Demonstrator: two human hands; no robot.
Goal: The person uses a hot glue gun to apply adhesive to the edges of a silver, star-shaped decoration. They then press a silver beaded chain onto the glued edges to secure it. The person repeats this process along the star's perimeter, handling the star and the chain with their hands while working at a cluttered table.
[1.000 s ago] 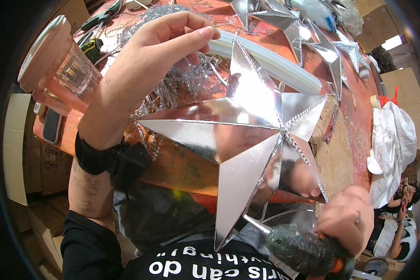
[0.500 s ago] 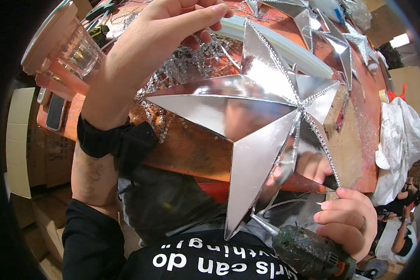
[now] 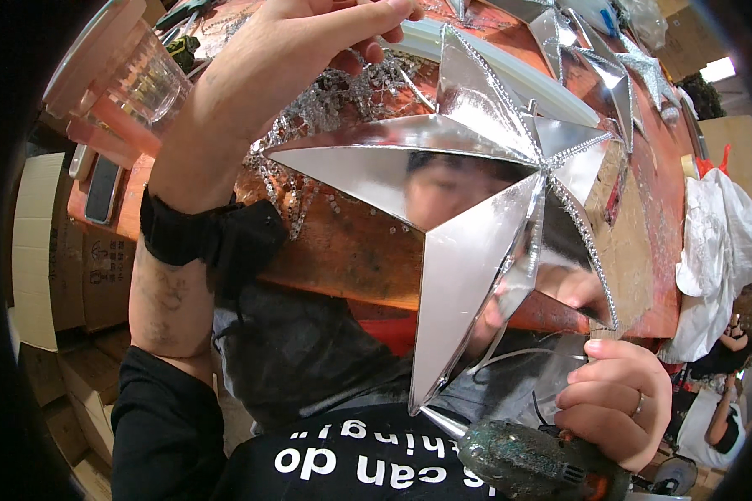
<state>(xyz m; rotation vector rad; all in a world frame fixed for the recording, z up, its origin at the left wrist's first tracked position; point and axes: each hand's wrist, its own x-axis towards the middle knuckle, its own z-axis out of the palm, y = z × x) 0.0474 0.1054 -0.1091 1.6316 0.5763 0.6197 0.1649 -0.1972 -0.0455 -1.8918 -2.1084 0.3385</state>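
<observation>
Counter: an orange counter [image 3: 351,250] is strewn with silver trim and more stars.
Left hand [image 3: 309,58]: fingers are pinched on the top point of a silver star [image 3: 443,242], held above the counter.
Right hand [image 3: 614,401]: fingers are wrapped round a glue gun [image 3: 535,459], its nozzle at the star's lower tip.
Risk: the thin foil could be creased, or fingers burned, if the nozzle slips.

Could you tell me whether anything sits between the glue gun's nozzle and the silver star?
Nothing visible does. The glue gun in the right hand has its nozzle right at the lower tip of the silver star, which the left hand holds from above.
</observation>
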